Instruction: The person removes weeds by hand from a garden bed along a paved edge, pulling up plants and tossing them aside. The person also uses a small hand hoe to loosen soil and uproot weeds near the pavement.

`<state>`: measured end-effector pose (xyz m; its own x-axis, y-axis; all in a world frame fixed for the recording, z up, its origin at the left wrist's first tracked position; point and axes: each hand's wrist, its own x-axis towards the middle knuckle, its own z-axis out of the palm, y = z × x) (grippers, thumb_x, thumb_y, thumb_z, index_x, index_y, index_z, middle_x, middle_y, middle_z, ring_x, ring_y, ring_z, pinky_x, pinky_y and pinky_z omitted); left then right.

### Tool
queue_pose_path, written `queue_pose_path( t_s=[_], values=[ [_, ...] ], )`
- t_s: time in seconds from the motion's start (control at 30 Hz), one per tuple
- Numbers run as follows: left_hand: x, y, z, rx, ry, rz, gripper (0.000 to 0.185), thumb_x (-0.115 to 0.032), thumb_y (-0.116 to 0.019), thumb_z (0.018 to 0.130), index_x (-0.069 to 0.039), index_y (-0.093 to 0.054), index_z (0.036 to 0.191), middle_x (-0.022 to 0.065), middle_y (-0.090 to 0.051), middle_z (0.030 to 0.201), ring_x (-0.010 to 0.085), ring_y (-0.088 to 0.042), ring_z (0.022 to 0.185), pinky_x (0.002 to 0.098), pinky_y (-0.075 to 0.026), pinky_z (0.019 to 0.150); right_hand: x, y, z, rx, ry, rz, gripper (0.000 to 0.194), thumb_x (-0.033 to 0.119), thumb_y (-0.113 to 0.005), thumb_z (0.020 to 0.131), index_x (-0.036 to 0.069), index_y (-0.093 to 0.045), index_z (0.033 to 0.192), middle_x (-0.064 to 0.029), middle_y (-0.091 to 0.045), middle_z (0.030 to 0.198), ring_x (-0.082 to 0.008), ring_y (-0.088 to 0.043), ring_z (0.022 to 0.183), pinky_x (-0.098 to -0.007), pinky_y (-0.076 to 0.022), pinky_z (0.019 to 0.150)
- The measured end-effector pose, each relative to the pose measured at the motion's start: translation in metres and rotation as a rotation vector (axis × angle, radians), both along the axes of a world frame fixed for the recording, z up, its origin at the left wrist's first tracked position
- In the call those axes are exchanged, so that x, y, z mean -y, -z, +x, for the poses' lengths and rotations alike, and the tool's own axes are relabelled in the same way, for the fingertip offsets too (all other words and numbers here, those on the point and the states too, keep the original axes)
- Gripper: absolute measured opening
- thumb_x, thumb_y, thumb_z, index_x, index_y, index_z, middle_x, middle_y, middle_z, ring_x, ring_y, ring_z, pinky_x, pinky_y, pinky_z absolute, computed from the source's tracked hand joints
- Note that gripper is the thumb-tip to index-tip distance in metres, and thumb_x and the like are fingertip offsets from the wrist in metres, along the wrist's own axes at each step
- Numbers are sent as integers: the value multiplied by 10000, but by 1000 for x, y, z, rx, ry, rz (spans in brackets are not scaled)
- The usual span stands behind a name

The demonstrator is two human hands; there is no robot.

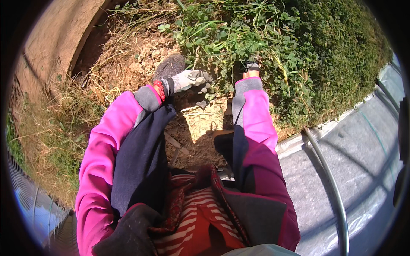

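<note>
My left hand [192, 79], in a white and grey work glove, reaches in from the left at the edge of the green weeds [221, 41]. Its fingers curl low by the plant bases, just above some small grey stones [204, 89]. Whether stems lie inside the fingers is not clear. My right hand [253, 65] has gone into the leaves farther right. Only a dark cuff and a strip of wrist show plainly there; leaves cover the fingers, so its grip is hidden. Close behind the left glove is a grey shoe [169, 65] on the dry soil.
Dry, cracked soil [205, 118] with straw lies between my legs. An earthen wall or bank [61, 38] rises at upper left. Along the right, white sheeting [349, 153] borders the weeds, with a curved metal pipe [330, 182] across it. Dry grass [57, 134] grows at left.
</note>
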<state>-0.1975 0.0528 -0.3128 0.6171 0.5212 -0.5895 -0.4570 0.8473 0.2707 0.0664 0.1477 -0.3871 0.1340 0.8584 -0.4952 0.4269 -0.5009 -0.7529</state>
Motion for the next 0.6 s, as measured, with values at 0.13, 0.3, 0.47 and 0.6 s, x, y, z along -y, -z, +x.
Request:
queue_pose_path(
  t_s=[0.13, 0.3, 0.47, 0.6],
  values=[
    [2, 7, -2, -26, 161, 229, 292, -79, -559, 872, 12, -540, 1149, 31, -609, 1013, 3, -528, 778, 148, -433, 670, 9, 4, 7, -221, 239, -42, 334, 290, -569, 826, 75, -552, 1082, -97, -556, 1060, -219, -532, 975, -330, -437, 841],
    [8, 23, 0, 16, 105, 68, 308, -131, -541, 899, 18, -535, 1169, 34, -619, 941, 35, -545, 792, 165, -445, 679, 27, -21, -6, -413, 369, -100, 273, 277, -502, 880, 59, -589, 1020, -75, -608, 950, -190, -562, 890, -302, -440, 803],
    [8, 15, 3, -290, 305, -26, 209, -225, -589, 877, -72, -633, 1012, -65, -578, 781, 32, -459, 624, 175, -352, 548, 64, -87, 6, 526, -666, -600, 410, 378, -519, 846, 111, -571, 1153, -121, -595, 1109, -227, -554, 1047, -304, -413, 900],
    [6, 8, 3, -231, 260, 60, 120, -236, -590, 868, -124, -631, 883, -103, -520, 654, 4, -349, 479, 182, -234, 425, 18, -102, 11, 884, -1016, -147, 561, 306, -651, 703, 172, -512, 1230, -122, -568, 1171, -262, -562, 1043, -353, -441, 902]
  ],
)
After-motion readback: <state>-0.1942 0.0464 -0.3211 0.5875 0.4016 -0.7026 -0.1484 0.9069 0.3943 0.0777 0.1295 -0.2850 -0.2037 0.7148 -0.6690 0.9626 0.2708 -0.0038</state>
